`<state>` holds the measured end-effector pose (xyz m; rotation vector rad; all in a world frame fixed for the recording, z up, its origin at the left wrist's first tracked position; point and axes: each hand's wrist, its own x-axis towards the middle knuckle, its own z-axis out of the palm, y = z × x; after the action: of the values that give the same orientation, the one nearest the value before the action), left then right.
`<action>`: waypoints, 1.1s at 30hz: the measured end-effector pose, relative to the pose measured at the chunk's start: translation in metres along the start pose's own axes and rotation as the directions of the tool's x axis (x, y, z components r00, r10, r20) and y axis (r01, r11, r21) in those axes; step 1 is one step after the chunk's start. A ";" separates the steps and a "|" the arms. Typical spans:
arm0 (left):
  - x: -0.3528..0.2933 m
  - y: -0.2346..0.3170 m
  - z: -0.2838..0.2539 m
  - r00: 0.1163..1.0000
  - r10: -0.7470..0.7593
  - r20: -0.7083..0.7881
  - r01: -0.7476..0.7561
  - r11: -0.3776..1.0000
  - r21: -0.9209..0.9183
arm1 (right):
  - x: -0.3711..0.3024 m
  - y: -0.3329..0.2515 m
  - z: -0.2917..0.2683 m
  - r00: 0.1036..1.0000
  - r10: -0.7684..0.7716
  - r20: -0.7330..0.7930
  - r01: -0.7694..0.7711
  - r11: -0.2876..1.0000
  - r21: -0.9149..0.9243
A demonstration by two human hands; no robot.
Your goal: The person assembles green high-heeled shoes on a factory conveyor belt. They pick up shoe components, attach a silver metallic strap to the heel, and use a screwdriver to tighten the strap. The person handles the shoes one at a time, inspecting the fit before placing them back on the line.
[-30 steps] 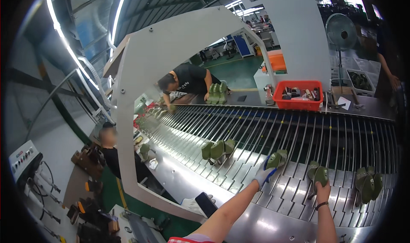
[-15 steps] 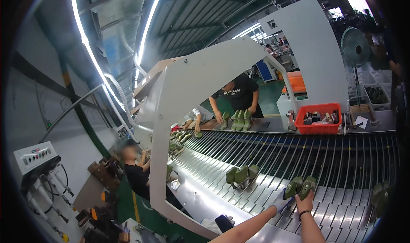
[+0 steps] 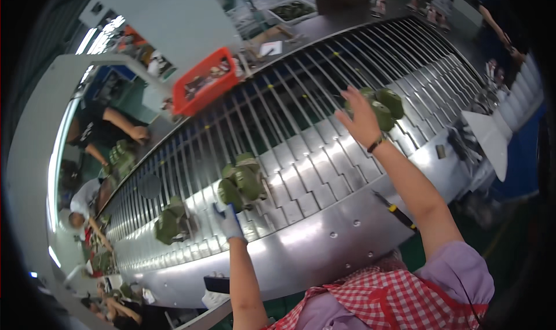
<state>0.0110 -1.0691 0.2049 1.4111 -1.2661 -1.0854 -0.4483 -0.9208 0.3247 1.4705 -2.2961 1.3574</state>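
Note:
My left hand (image 3: 230, 223), in a white and blue glove, is open with its thumb apart, right beside the near edge of a cluster of green heeled shoes (image 3: 248, 178) on the slatted metal conveyor (image 3: 301, 199). My right hand (image 3: 362, 121) is bare, its fingers spread, next to another cluster of green shoes (image 3: 387, 107) farther right. It partly covers that cluster, and whether it touches a shoe I cannot tell. A third group of green shoes (image 3: 169, 221) stands on the conveyor to the left.
A yellow-and-black handled tool (image 3: 399, 215) lies on the metal edge by my right forearm. A black phone (image 3: 218, 284) lies nearer left. Beyond the conveyor stands a red basket (image 3: 202, 82) of small items. Other people work at the left and far right. A white duct hood (image 3: 489, 139) stands right.
My view has swung to the right. Both hands were together at a pair of green shoes; now they are apart, off the shoes, with the right hand reaching farther right.

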 end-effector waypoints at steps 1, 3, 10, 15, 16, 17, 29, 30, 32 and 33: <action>-0.020 0.039 0.041 0.978 0.139 -0.158 -0.128 0.989 0.076 | 0.009 0.038 -0.031 0.990 0.055 -0.132 -0.066 0.995 -0.079; -0.054 0.085 0.086 0.922 0.308 -0.234 -0.334 0.939 -0.080 | 0.012 0.127 -0.073 0.941 0.032 -0.336 -0.162 0.915 -0.369; -0.147 0.113 0.259 0.863 0.314 0.397 -0.236 0.943 -0.234 | -0.023 0.279 -0.078 0.672 0.697 0.249 -0.734 0.584 0.346; -0.190 0.084 0.397 0.603 0.013 0.798 0.120 0.987 -0.107 | -0.041 0.235 -0.061 0.716 0.678 0.165 -0.681 0.731 -0.048; -0.191 0.071 0.414 0.628 0.024 0.777 0.116 0.986 -0.124 | -0.041 0.209 -0.055 0.692 0.696 0.190 -0.691 0.715 -0.104; -0.189 0.055 0.428 0.647 0.041 0.761 0.111 0.983 -0.147 | -0.044 0.193 -0.050 0.723 0.655 0.219 -0.647 0.753 -0.120; -0.095 0.038 0.263 0.834 -0.064 0.547 0.153 0.981 -0.119 | -0.069 0.061 0.044 0.694 0.464 0.550 -0.447 0.877 -0.176; -0.088 0.050 0.253 0.827 -0.187 0.530 0.250 0.967 -0.049 | -0.068 0.052 0.051 0.699 0.448 0.557 -0.438 0.884 -0.163; -0.073 0.050 0.238 0.817 -0.173 0.551 0.188 0.982 0.028 | -0.071 0.046 0.068 0.718 0.442 0.537 -0.456 0.882 -0.117; -0.067 0.046 0.226 0.814 -0.161 0.557 0.155 0.986 0.059 | -0.071 0.041 0.073 0.732 0.432 0.527 -0.456 0.885 -0.093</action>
<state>-0.2241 -1.0212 0.2105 1.2591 -1.5800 -1.6994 -0.4155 -0.9187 0.2199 1.5218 -3.1696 1.1899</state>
